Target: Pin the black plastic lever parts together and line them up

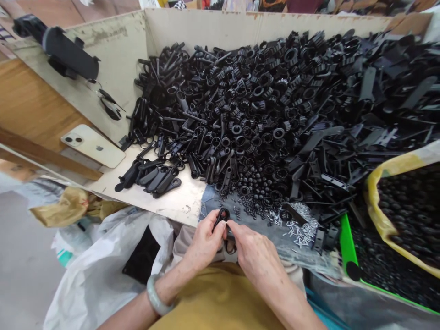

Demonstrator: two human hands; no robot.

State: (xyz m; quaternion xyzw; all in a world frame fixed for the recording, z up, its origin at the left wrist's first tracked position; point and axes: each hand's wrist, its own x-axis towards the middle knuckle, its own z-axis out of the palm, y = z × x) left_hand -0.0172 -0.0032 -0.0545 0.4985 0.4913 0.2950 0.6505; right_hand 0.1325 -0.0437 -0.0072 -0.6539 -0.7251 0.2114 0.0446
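Cardboard walls point(206, 27) box in a great heap of black plastic parts point(261, 105) on the bench, with a white-backed phone point(92, 145) lying at the left. Down at the front edge, the person's 2 hands sit close together: the left hand point(202, 243) and right hand point(256, 256) narrowly pinch a small black plastic part point(222, 218) between them. Loose silver metal pins point(299, 227) lie just beyond the right hand, and a pale bangle point(158, 295) circles the left wrist.

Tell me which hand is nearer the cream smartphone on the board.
Left. The left hand lies below and to the right of the cream smartphone; the right hand lies farther right, beyond the left hand.
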